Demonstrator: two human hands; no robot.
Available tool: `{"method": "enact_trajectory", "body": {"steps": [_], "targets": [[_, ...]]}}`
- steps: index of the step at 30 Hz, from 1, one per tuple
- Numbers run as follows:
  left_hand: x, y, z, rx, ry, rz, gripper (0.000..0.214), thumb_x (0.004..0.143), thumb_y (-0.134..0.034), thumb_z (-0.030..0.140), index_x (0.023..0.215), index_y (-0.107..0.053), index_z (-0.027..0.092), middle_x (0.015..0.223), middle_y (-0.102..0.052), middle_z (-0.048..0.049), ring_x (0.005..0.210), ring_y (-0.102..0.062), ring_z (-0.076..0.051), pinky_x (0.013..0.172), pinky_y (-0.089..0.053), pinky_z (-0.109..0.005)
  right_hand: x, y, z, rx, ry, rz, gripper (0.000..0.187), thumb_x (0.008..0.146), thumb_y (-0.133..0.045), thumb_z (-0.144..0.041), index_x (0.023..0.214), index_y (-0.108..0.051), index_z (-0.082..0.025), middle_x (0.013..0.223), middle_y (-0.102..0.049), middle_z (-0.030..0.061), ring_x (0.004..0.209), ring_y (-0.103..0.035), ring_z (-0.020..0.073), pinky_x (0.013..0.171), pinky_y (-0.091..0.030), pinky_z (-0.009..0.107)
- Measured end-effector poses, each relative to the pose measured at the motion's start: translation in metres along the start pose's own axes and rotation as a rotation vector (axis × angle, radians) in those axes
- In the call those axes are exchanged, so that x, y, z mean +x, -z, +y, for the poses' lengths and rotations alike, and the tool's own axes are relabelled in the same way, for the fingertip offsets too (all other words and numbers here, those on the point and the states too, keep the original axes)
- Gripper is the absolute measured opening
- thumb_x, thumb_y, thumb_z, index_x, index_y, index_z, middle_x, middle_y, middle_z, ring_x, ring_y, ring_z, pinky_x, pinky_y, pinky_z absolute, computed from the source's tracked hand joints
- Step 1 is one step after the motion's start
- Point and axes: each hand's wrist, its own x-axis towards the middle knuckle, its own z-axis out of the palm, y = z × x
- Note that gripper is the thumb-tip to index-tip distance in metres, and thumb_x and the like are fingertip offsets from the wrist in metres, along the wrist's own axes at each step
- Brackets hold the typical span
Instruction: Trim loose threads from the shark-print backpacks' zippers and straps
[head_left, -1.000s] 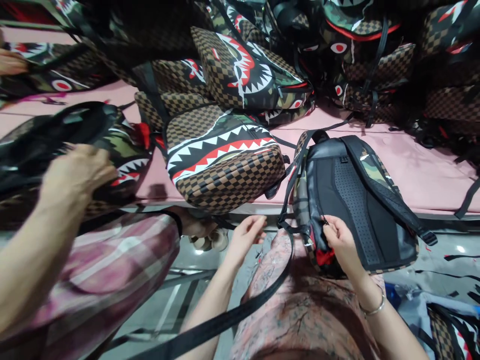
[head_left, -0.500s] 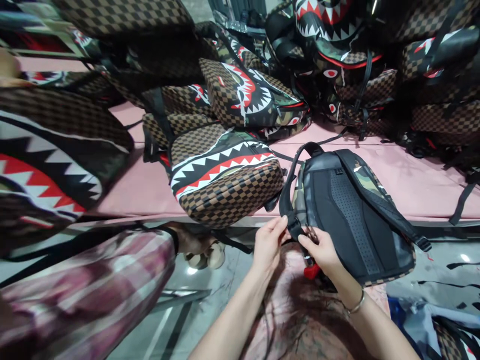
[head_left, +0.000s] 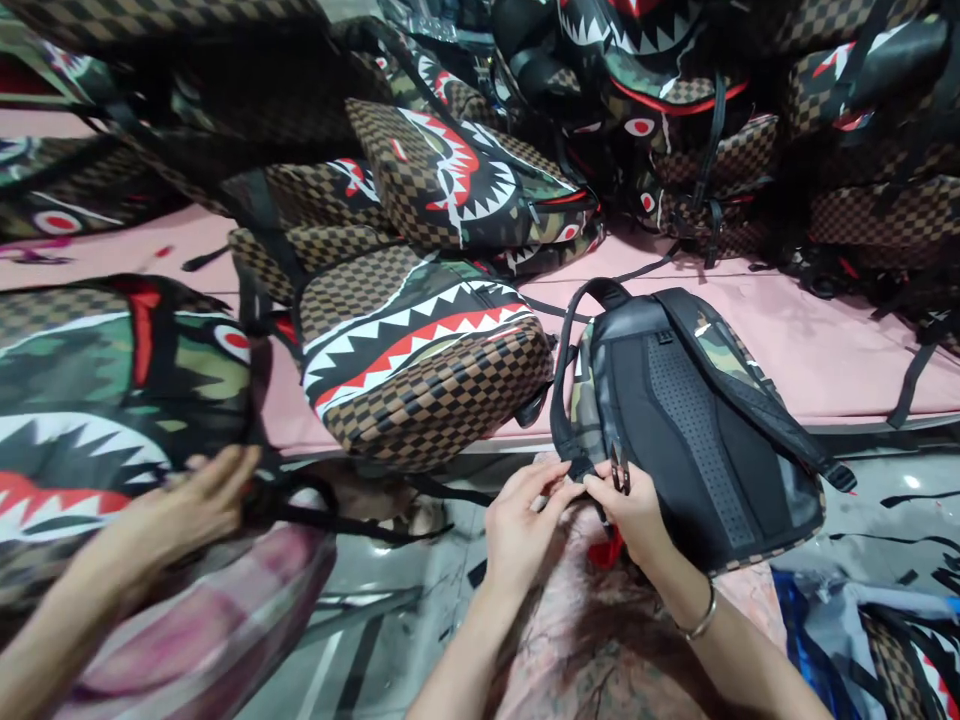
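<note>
A backpack lies back panel up at the pink table's front edge, partly overhanging it. Its black shoulder strap curves down to a dark buckle. My left hand pinches the strap at this buckle, fingertips closed. Facing it, my right hand has its thumb and fingertips on the same spot. Thread snips are held in that right hand, dark blades pointing up between the fingers. A red piece shows below the hand; whether it belongs to the snips I cannot tell.
Checked shark-mouth backpacks are piled along the pink table. At the left, a co-worker's hand rests by a camouflage backpack. More bags sit low at the right. Loose straps lie on the floor.
Both my hands have come closer together at the buckle, and the snips' blades now show upright. On the left, the co-worker's backpack shows a different side, and a hand has appeared on it.
</note>
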Motion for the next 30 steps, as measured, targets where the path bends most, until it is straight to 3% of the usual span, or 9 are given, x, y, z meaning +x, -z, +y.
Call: {"method": "enact_trajectory", "body": {"steps": [3, 8, 13, 16, 23, 27, 30], "targets": [[0.006, 0.006, 0.001, -0.03, 0.063, -0.124, 0.016, 0.056, -0.075, 0.028, 0.072, -0.074, 0.024, 0.079, -0.068, -0.0056, 0.074, -0.059, -0.021, 0.072, -0.045, -0.029, -0.002, 0.001, 0.004, -0.092, 0.045, 0.025, 0.018, 0.062, -0.062, -0.032, 0.065, -0.053, -0.017, 0.049, -0.039, -0.0075, 0.044, -0.032, 0.0068, 0.043, -0.029, 0.021], [0.016, 0.012, 0.003, 0.022, -0.003, -0.299, 0.012, 0.062, -0.071, 0.028, 0.072, -0.074, 0.022, 0.076, -0.068, -0.0072, 0.074, -0.059, -0.021, 0.068, -0.044, -0.028, -0.005, 0.004, 0.006, -0.17, 0.119, -0.049, 0.012, 0.068, -0.056, -0.029, 0.068, -0.054, -0.017, 0.055, -0.044, -0.0058, 0.05, -0.036, 0.0083, 0.051, -0.033, 0.021], [0.015, 0.007, 0.002, -0.131, 0.065, -0.291, 0.009, 0.062, -0.07, 0.029, 0.062, -0.072, 0.02, 0.071, -0.064, -0.0061, 0.074, -0.056, -0.02, 0.068, -0.043, -0.027, -0.004, 0.007, 0.005, -0.247, 0.17, -0.081, 0.013, 0.072, -0.054, -0.031, 0.069, -0.054, -0.018, 0.058, -0.047, -0.0046, 0.054, -0.041, 0.01, 0.054, -0.036, 0.021], [0.013, -0.003, -0.001, -0.242, 0.137, -0.221, 0.013, 0.063, -0.068, 0.03, 0.058, -0.069, 0.018, 0.068, -0.061, -0.0042, 0.071, -0.053, -0.018, 0.068, -0.042, -0.026, -0.002, 0.011, 0.007, -0.338, 0.204, -0.105, 0.017, 0.074, -0.052, -0.034, 0.069, -0.054, -0.018, 0.059, -0.048, -0.0042, 0.057, -0.043, 0.0111, 0.054, -0.035, 0.021], [0.005, -0.015, 0.01, -0.849, 0.483, -0.076, 0.017, 0.055, -0.076, 0.025, 0.063, -0.067, 0.013, 0.063, -0.058, 0.0007, 0.054, -0.044, -0.006, 0.051, -0.036, -0.018, -0.009, 0.011, 0.002, -0.5, 0.286, -0.036, 0.021, 0.08, -0.047, -0.036, 0.067, -0.048, -0.02, 0.053, -0.039, -0.0063, 0.052, -0.037, 0.0101, 0.05, -0.029, 0.021], [0.003, -0.009, 0.016, -0.83, 0.509, -0.164, 0.021, 0.058, -0.076, 0.027, 0.069, -0.069, 0.011, 0.066, -0.06, -0.0016, 0.06, -0.049, -0.009, 0.058, -0.04, -0.02, -0.012, 0.011, -0.001, -0.411, 0.263, -0.064, 0.021, 0.079, -0.048, -0.035, 0.065, -0.043, -0.02, 0.055, -0.036, -0.0064, 0.053, -0.034, 0.0095, 0.051, -0.028, 0.021], [0.002, -0.005, 0.017, -0.736, 0.455, -0.231, 0.02, 0.059, -0.076, 0.028, 0.068, -0.069, 0.011, 0.069, -0.062, -0.0025, 0.066, -0.053, -0.012, 0.065, -0.042, -0.022, -0.011, 0.011, -0.001, -0.34, 0.22, -0.083, 0.02, 0.077, -0.05, -0.034, 0.064, -0.043, -0.02, 0.056, -0.035, -0.0064, 0.053, -0.033, 0.0093, 0.05, -0.029, 0.021]]}}
